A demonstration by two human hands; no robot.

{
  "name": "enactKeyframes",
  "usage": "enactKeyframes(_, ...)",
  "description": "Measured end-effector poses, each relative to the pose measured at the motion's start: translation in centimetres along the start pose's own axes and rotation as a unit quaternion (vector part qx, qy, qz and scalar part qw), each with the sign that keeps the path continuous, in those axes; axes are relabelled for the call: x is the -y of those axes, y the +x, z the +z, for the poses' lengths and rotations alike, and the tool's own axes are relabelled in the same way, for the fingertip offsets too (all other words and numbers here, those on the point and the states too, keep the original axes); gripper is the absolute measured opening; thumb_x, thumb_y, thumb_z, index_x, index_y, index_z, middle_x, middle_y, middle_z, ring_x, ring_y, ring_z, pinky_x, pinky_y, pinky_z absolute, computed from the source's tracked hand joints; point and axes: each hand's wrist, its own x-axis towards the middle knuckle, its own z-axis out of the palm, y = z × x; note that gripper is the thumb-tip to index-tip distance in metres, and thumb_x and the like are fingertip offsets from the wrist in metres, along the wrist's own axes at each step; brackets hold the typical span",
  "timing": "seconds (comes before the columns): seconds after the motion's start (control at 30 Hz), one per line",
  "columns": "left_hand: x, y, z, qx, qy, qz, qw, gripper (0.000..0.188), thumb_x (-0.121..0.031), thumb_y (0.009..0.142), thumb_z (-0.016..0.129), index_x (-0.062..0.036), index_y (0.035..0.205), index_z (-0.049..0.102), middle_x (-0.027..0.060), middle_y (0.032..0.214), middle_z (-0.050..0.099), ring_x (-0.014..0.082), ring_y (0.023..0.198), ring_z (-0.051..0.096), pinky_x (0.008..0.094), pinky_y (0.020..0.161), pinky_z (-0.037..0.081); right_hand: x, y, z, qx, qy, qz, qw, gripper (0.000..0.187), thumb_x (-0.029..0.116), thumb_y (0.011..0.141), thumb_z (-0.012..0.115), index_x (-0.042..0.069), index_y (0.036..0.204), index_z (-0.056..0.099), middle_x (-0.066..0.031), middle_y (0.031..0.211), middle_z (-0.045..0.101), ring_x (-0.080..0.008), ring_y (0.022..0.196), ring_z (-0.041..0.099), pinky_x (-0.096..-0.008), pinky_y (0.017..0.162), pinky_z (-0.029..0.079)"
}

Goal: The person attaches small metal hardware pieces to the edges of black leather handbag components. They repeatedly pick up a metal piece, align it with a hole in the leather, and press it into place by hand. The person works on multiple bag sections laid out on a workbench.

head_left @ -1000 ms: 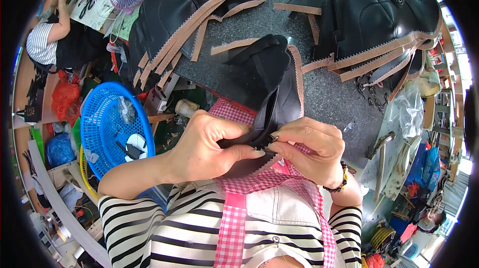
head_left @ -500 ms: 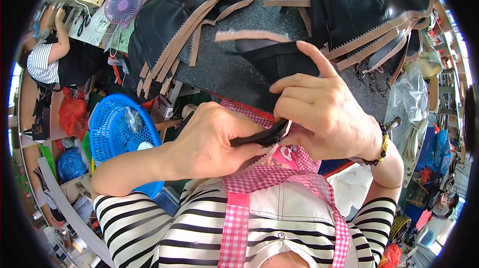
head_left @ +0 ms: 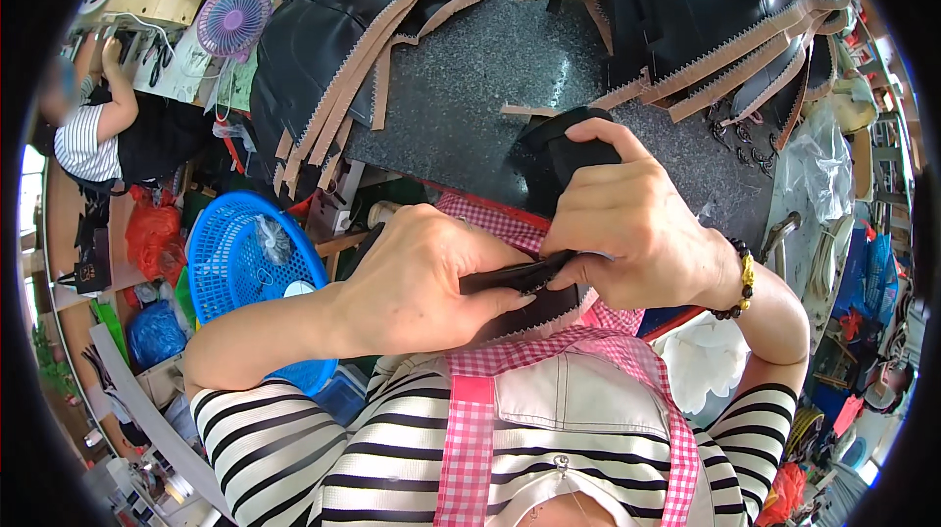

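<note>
A black leather piece with a tan zigzag-cut edge [head_left: 549, 311], like a shoe upper, is held in front of my apron. My left hand [head_left: 407, 277] pinches a fold of it between thumb and fingers. Closed on the same fold from the other side is my right hand [head_left: 642, 228], with a beaded bracelet at the wrist. Its index finger is bent over a black flap [head_left: 554, 159] that rests at the near edge of the table. Whether this flap belongs to the held piece is hidden behind the fingers.
Black leather uppers with tan zigzag edges lie in a left pile [head_left: 319, 51] and a right pile [head_left: 686, 7] on the dark speckled table [head_left: 441, 115]. A blue basket [head_left: 319, 262] stands at my left. Farther left are a purple fan [head_left: 233, 19] and another person [head_left: 93, 140].
The black flap beyond my right hand has folded down toward the table edge, its tan strip shifting with it. My right index finger has bent down; both hands still grip the leather.
</note>
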Motion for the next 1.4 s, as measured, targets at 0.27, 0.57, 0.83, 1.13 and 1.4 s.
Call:
enactKeyframes(0.27,-0.1,-0.4,0.7,-0.06,0.217,0.17,0.959,0.032,-0.002,0.061,0.072,-0.0004,0.093,0.071,0.0115,0.086,0.071,0.0222,0.066,0.07,0.0333,0.056,0.055,2.9,-1.7,0.9,-0.099,-0.253,-0.076,0.959,0.01,0.013,0.06,0.063,0.006,0.066,0.059,-0.0036,0.066,0.059,-0.0193,0.065,0.061,-0.0419,0.09,0.042)
enactKeyframes(0.57,-0.8,-0.7,2.3,-0.172,0.442,0.316,0.822,0.038,-0.013,0.062,0.063,0.0039,0.094,0.072,0.0141,0.091,0.07,0.0113,0.055,0.057,0.0207,0.046,0.042,4.5,-3.6,0.4,-0.149,-0.417,-0.111,0.89,0.007,0.017,0.068,0.063,0.01,0.071,0.065,-0.0051,0.084,0.072,-0.0157,0.082,0.069,-0.0337,0.097,0.031)
enactKeyframes(0.83,-0.9,-0.4,2.6,-0.159,0.338,0.271,0.887,0.036,-0.01,0.064,0.064,0.001,0.096,0.073,0.0078,0.089,0.069,0.0126,0.06,0.061,0.024,0.05,0.048,4.6,-3.5,1.0,-0.156,-0.392,-0.088,0.902,0.008,0.017,0.066,0.064,0.01,0.067,0.059,-0.0055,0.081,0.07,-0.0162,0.078,0.068,-0.0344,0.091,0.032)
enactKeyframes(1.13,-0.9,0.0,2.0,-0.106,0.329,0.24,0.907,0.033,-0.008,0.064,0.07,-0.0009,0.096,0.073,0.0084,0.086,0.069,0.0147,0.06,0.063,0.0283,0.052,0.05,4.9,-2.8,1.2,-0.132,-0.342,-0.012,0.93,0.007,0.013,0.071,0.063,0.008,0.076,0.063,-0.0015,0.083,0.068,-0.0158,0.074,0.065,-0.0427,0.096,0.029)
enactKeyframes(1.4,-0.1,3.1,-1.9,0.087,-0.061,-0.06,0.993,0.025,-0.016,0.073,0.079,0.0022,0.088,0.071,0.0139,0.06,0.058,0.0116,0.056,0.053,0.0305,0.054,0.043,2.7,0.0,-3.9,-0.015,-0.094,0.086,0.992,0.036,0.015,0.06,0.08,0.009,0.092,0.064,-0.0071,0.094,0.061,-0.0256,0.087,0.061,-0.0452,0.091,0.04)
